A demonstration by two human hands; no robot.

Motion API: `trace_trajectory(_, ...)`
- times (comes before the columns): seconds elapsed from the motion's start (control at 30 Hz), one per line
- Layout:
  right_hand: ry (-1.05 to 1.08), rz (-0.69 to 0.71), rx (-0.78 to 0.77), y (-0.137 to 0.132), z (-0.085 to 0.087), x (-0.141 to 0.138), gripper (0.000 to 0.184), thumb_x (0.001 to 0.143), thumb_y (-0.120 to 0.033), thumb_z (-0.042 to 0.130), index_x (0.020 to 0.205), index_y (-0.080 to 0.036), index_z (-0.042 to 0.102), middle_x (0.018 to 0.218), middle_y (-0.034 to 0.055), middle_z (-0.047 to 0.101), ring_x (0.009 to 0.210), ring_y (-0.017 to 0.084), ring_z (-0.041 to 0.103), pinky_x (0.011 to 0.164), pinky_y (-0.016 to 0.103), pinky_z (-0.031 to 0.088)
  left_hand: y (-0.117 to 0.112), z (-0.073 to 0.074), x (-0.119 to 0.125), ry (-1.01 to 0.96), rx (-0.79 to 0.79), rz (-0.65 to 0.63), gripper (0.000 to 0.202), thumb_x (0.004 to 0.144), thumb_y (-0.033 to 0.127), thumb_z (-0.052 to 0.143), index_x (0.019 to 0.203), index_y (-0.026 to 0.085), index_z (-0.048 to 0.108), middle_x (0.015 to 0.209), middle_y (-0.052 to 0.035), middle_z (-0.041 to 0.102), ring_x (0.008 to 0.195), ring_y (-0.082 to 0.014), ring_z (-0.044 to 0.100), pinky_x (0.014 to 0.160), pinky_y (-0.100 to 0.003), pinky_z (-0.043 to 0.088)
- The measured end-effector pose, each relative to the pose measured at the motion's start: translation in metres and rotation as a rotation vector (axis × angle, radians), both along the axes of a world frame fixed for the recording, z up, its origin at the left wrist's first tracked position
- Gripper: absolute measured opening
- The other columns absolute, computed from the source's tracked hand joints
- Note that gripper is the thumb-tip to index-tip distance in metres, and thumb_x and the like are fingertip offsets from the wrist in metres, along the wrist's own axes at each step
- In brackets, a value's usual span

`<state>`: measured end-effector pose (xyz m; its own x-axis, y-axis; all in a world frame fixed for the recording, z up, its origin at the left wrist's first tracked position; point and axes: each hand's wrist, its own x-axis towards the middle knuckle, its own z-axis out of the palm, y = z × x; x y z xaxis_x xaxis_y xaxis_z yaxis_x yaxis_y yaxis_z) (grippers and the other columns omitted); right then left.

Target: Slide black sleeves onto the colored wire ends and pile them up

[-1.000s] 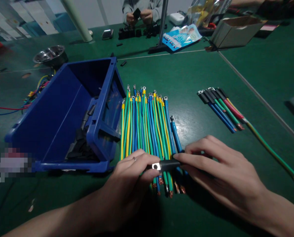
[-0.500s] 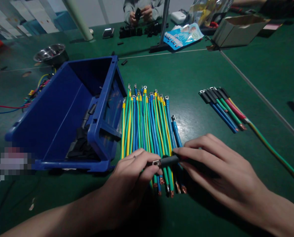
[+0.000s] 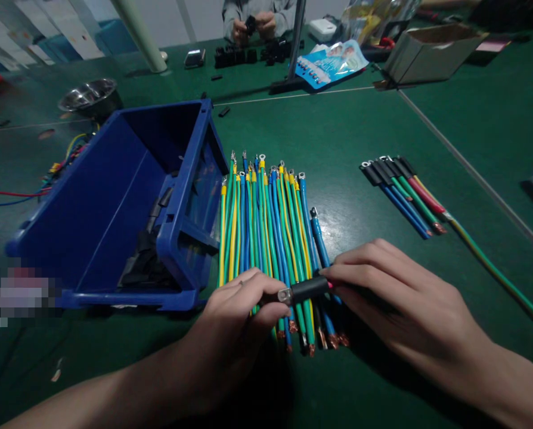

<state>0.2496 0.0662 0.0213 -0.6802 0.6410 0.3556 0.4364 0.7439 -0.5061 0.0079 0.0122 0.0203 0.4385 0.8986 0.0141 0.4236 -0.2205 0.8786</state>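
A cable with a black sleeve (image 3: pixel 310 289) and a ring lug (image 3: pixel 285 295) lies level between my hands. At the lug end, my left hand (image 3: pixel 244 316) pinches the metal between thumb and forefinger. My right hand (image 3: pixel 391 292) grips the other end, where a bit of red insulation shows by the fingertips. Beneath both hands lies a row of blue, green and yellow-green cables (image 3: pixel 266 232), with lugs at the far end and bare copper at the near end. One blue cable (image 3: pixel 320 238) lies slightly apart on the right of the row.
To the left stands a blue bin (image 3: pixel 114 220) with black sleeves (image 3: pixel 148 256) inside. Several sleeved cables (image 3: pixel 403 190) lie at the right. Farther back are a metal bowl (image 3: pixel 90 95), a blue packet (image 3: pixel 331 65), a cardboard box (image 3: pixel 431 56) and another person's hands (image 3: pixel 253 27).
My right fingers have shifted back along the cable, so more of the black sleeve and some red insulation now show. My left hand has stayed at the lug.
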Motion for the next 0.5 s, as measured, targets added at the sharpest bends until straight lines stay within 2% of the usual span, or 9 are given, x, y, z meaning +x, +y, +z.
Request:
trace_trajectory(0.13,-0.012,-0.048,0.024,0.001,0.001,0.003,0.019,0.092,-0.008,0.053,0.108,-0.016,0.06,0.096,0.0056,0.063,0.085,0.013,0.058,0.072,0.026,0.048,-0.001,0.001,-0.002,-0.057,-0.022,0.009,0.015,0.104,0.022,0.04,0.103,0.021,0.055,0.096,-0.0001,0.061,0.087,-0.0145,0.056,0.079,-0.029,0.042)
trace_trajectory(0.27,-0.03,-0.131,0.067,0.002,0.002,0.007,0.012,0.091,-0.013,0.056,0.102,-0.016,0.06,0.092,0.0047,0.063,0.082,0.014,0.059,0.071,0.028,0.047,-0.003,-0.002,0.0,-0.039,-0.017,-0.012,0.013,0.102,0.016,0.042,0.105,0.021,0.054,0.096,-0.001,0.061,0.087,-0.0154,0.056,0.078,-0.029,0.042)
trace_trajectory(0.4,-0.09,-0.228,0.146,0.003,0.005,0.009,0.006,0.092,-0.022,0.057,0.095,-0.019,0.06,0.086,0.0044,0.064,0.078,0.017,0.06,0.067,0.031,0.045,-0.002,-0.004,0.002,-0.042,0.086,-0.037,0.012,0.097,0.012,0.051,0.105,0.021,0.054,0.1,-0.002,0.063,0.093,-0.0167,0.057,0.085,-0.031,0.043)
trace_trajectory(0.5,-0.218,-0.359,0.147,0.004,0.005,0.012,0.019,0.095,-0.035,0.05,0.091,-0.021,0.062,0.079,0.0036,0.066,0.068,0.018,0.062,0.055,0.031,0.04,0.001,-0.001,0.002,0.038,0.135,-0.093,0.021,0.094,0.01,0.054,0.113,0.019,0.053,0.113,-0.0042,0.063,0.107,-0.0182,0.056,0.096,-0.033,0.042)
